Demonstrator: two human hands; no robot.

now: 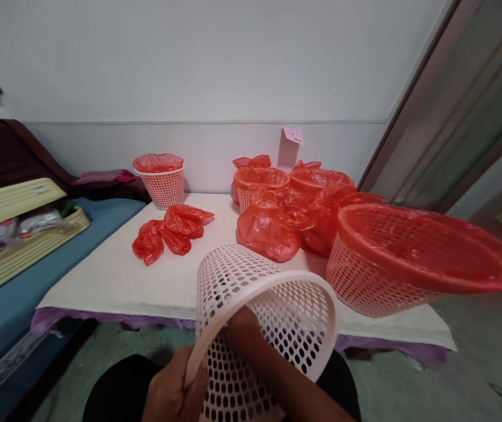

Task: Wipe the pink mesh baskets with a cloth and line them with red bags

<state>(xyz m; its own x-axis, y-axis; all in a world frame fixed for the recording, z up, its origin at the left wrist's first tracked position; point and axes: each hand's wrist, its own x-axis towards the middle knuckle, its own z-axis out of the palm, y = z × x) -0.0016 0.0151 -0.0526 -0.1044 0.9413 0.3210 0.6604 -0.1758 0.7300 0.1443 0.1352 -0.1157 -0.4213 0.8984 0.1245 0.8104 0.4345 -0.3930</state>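
A pale pink perforated plastic wastebasket (237,278) is tilted over my lap, its open mouth turned toward me. My left hand (169,387) grips the rim at the lower left, fingers wrapped round it. My right hand (243,328) reaches inside the basket with the forearm through the mouth; its fingers are hidden, so I cannot tell what they touch. Beyond the basket, crumpled red plastic bags (178,228) lie on the white cloth. To the right stands a large basket (378,287) lined with a red bag over its rim.
A low table with white cloth (97,275) stands before me. At its back are lined baskets (156,184) and knotted red bags (268,231) against the wall. A pink note (294,136) sticks there. To the left, a cream open case (26,234) rests on a blue surface.
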